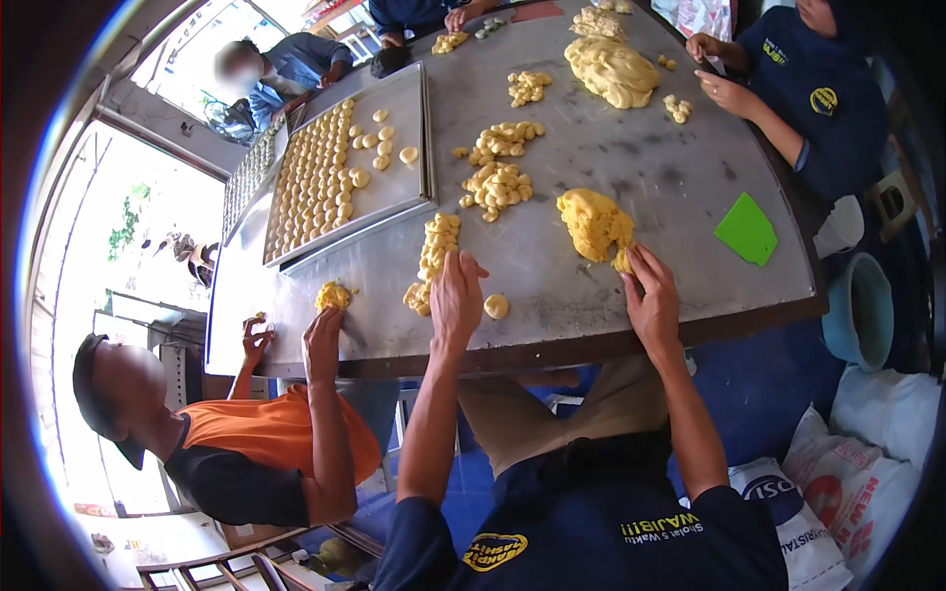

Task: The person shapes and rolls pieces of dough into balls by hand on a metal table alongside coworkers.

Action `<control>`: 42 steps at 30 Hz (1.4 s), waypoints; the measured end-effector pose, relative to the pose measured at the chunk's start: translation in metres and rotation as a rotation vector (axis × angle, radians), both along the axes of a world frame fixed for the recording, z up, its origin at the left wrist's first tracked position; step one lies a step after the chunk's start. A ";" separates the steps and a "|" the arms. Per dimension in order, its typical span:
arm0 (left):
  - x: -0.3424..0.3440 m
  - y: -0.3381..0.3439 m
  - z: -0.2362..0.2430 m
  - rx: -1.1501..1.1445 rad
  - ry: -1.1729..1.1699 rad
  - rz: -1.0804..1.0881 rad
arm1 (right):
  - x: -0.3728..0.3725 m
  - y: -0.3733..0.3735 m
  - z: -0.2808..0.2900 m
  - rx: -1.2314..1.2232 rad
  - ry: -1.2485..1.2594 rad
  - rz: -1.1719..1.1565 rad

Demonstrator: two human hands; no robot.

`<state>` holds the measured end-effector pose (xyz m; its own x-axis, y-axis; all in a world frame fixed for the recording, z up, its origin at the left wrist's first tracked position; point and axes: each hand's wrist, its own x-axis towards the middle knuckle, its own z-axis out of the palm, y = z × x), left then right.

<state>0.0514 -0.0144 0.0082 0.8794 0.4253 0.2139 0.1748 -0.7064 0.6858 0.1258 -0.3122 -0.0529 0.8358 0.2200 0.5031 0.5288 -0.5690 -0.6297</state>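
My right hand [652, 298] pinches a bit of deep-yellow crumbly paste at the near edge of a large lump of yellow paste [594, 225]. My left hand [458, 295] is to the left of it, back upward with the fingers bent together; whatever they hold is hidden. Its fingertips are by a row of small pale dough balls [439, 239]. One flattened dough round [497, 306] lies just right of my left hand. Farther back on the metal table [670, 158] are more heaps of dough balls [497, 187].
A tray [426, 148] holds rows of shaped balls at left. A green scraper [747, 229] lies at right, near a large dough mass [613, 72]. In an orange-and-black shirt, a person [266, 433] handles yellow paste [333, 295]. Other people work around the table; a basin [859, 310] stands right.
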 end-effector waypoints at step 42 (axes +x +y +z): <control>-0.100 0.106 -0.027 0.134 0.062 0.025 | 0.012 -0.010 -0.004 -0.326 0.051 0.019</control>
